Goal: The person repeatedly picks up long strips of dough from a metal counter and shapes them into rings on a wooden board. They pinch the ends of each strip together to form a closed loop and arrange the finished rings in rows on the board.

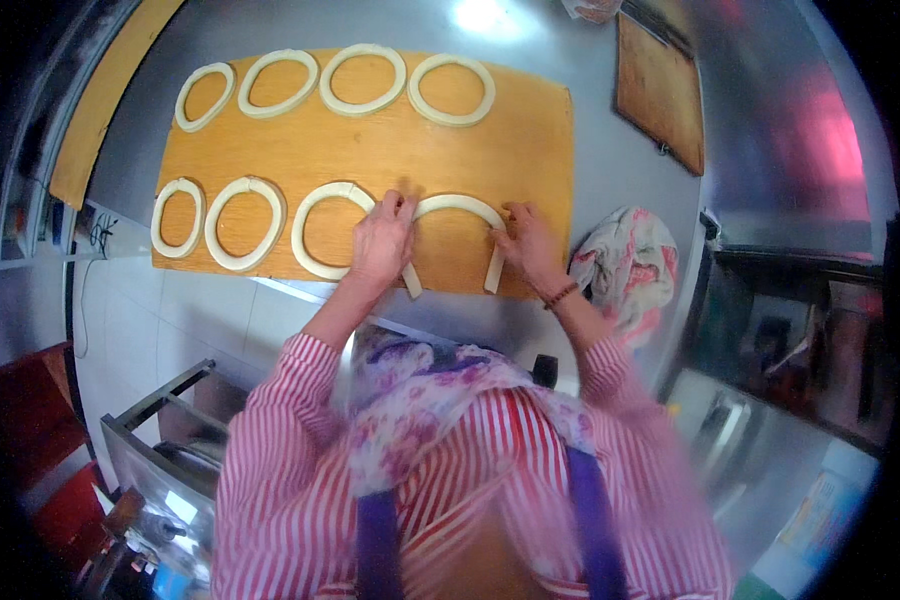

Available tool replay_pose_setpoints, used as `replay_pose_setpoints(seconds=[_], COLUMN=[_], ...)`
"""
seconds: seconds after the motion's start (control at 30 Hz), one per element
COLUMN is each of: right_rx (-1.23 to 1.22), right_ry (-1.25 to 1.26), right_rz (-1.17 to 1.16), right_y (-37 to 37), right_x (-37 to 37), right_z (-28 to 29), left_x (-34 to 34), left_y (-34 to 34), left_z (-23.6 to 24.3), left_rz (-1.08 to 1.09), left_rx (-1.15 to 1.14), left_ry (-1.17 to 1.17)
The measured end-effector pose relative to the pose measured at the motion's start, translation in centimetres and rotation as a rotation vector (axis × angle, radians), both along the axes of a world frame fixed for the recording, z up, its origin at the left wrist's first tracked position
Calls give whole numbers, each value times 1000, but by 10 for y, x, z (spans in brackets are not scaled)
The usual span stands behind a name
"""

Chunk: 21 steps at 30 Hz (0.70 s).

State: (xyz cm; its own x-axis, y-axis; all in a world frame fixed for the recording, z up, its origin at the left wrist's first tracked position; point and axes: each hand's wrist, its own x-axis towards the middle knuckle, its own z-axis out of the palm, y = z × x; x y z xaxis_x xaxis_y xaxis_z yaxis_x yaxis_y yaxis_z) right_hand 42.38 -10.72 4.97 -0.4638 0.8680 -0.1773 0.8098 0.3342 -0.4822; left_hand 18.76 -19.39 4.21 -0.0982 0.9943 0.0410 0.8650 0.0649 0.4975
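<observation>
Wooden board [300,150], left hand [382,240], right hand [530,243], both holding a pale dough arch [460,202]

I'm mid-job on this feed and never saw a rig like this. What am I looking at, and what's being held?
There's no machine here: these are a person's bare hands, seen from a wide fisheye camera worn on the head, looking down, so edges bend. Picture left is the person's left. On the wooden board lie seven pale, dough-like rings, four in the far row and three nearer. The fingers of the left hand and right hand are at either side of an open, arch-shaped strip; how firmly they grip is unclear. A crumpled cloth lies right of the board.
</observation>
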Motion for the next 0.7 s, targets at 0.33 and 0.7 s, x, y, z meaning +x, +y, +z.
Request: replay_pose_setpoints(seconds=[0.33,0.7], right_rx=[-67,-57], right_ry=[-30,149], right_rz=[685,446], right_y=[-18,-39], right_x=[29,15], right_z=[-5,-7], left_x=[-19,1], left_y=[-8,-22], left_z=[-2,-20], left_rz=[-807,-620], left_rx=[-160,-31], left_ry=[104,-77])
